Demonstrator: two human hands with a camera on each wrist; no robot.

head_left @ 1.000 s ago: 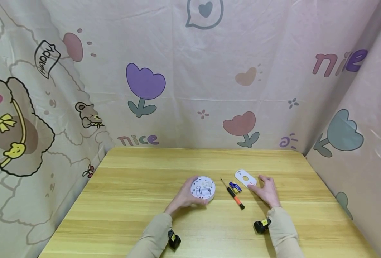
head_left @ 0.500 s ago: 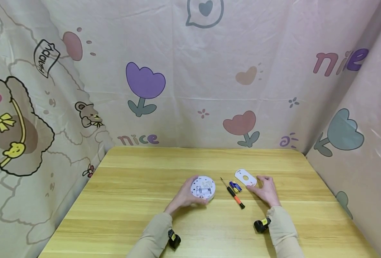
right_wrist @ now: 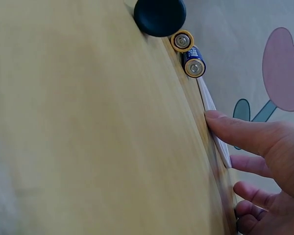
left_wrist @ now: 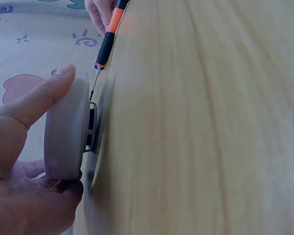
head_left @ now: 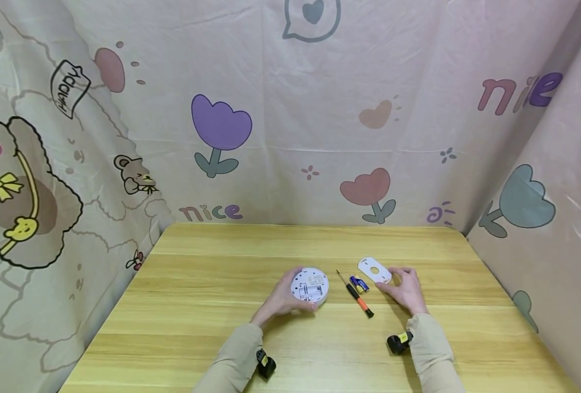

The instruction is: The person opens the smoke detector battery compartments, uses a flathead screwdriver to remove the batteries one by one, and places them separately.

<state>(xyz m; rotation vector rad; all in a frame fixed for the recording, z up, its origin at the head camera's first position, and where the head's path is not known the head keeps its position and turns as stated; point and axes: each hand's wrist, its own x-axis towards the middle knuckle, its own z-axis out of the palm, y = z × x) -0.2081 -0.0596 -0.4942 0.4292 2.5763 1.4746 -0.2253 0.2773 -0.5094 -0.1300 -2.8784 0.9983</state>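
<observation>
In the head view my left hand (head_left: 283,295) grips a round white smoke detector (head_left: 312,285) by its rim, its back with an uncovered battery bay facing up. The left wrist view shows the thumb along the side of the detector (left_wrist: 67,132) and the fingers beneath, with a thin bracket standing out on the table side. My right hand (head_left: 407,289) pinches the near right end of a white mounting plate (head_left: 369,266), an oblong with a round hole in its middle. Seen from the right wrist, the thumb lies on the plate (right_wrist: 206,95) and a finger touches its end.
Between the hands lie a screwdriver (head_left: 360,302) with a black and orange handle, its tip pointing away, and two blue and gold batteries (head_left: 359,284) side by side. All rest on a wooden table (head_left: 212,305). A printed curtain (head_left: 271,109) hangs behind it and along both sides.
My right fingers have drawn in from slightly apart to the mounting plate's end. The left hand and the smoke detector have stayed in place.
</observation>
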